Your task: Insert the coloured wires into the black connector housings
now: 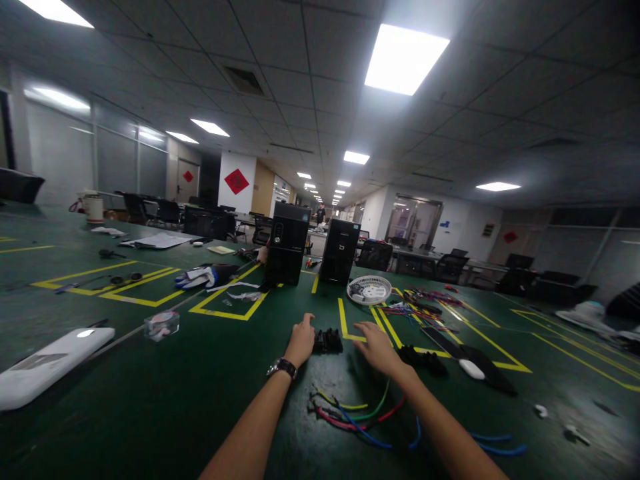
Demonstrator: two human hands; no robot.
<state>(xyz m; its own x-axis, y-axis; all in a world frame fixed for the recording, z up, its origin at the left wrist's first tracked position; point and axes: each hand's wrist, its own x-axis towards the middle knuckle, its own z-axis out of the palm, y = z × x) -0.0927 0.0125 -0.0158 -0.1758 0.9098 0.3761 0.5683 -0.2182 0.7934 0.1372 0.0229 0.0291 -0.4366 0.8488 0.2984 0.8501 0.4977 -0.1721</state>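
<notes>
A small group of black block-like parts [329,341], of a kind I cannot make out, lies on the green table between my hands. My left hand [301,340], with a watch on the wrist, is right at their left side with a finger stretched forward; whether it touches them is unclear. To their right, apart from them, my right hand [376,347] is open with its fingers spread over the table. More black parts [424,360] lie beyond my right wrist. Nearer to me, cut wires [350,417] in yellow, green, red and blue lie partly beneath my right forearm.
Two black computer towers [287,247] stand at the back. A white round basket [369,291], a wire heap [425,300] and a white mouse [471,369] are to the right. Gloves [203,276], a clear box [161,325] and a white device [50,367] lie left.
</notes>
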